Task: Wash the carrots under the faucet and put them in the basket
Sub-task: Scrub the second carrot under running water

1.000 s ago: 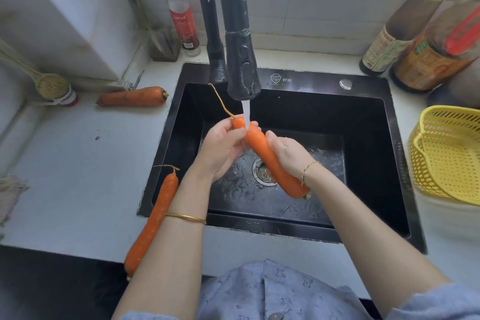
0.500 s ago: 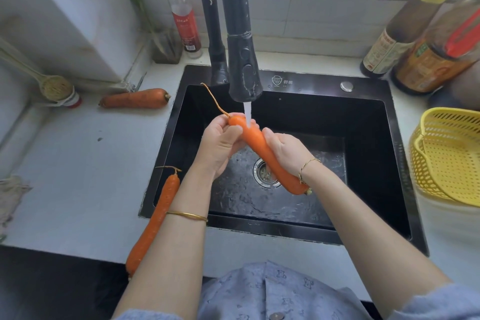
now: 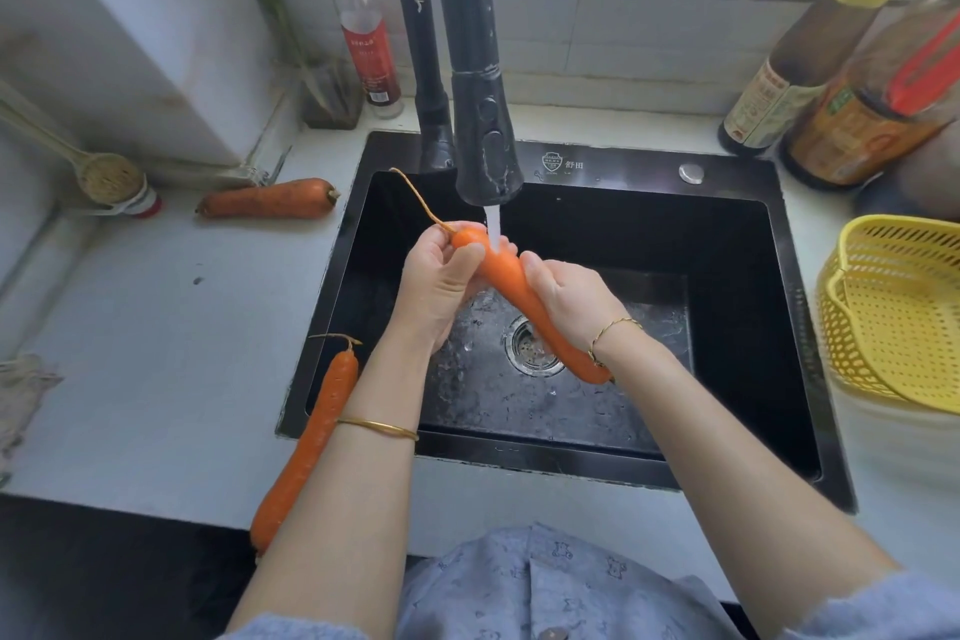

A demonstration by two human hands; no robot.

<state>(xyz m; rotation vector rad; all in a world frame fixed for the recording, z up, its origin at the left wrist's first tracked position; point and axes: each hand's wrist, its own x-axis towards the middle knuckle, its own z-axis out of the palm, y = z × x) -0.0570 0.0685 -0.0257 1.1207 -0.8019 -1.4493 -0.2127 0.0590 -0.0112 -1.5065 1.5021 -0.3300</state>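
Water runs from the black faucet [image 3: 487,140] onto a long orange carrot [image 3: 511,286] held slanted over the black sink [image 3: 737,327]. My left hand [image 3: 441,283] grips the carrot's thin upper end, where a root thread curls up. Around its middle, my right hand [image 3: 569,299] holds it from the right. A second long carrot [image 3: 311,437] lies on the sink's left rim, partly under my left forearm. One thick carrot [image 3: 270,199] rests on the counter at the far left. The yellow basket [image 3: 904,312] stands right of the sink, nothing visible inside.
Sauce bottles [image 3: 810,62] crowd the back right corner, a red-labelled bottle [image 3: 366,36] stands behind the faucet. A brush [image 3: 106,177] lies at the left wall and a rag [image 3: 26,390] near the counter's left edge. White counter [image 3: 171,327] surrounds the sink.
The carrot's thin end has shifted slightly up and left under the stream as both hands rub it. The other carrots and the basket have not moved.
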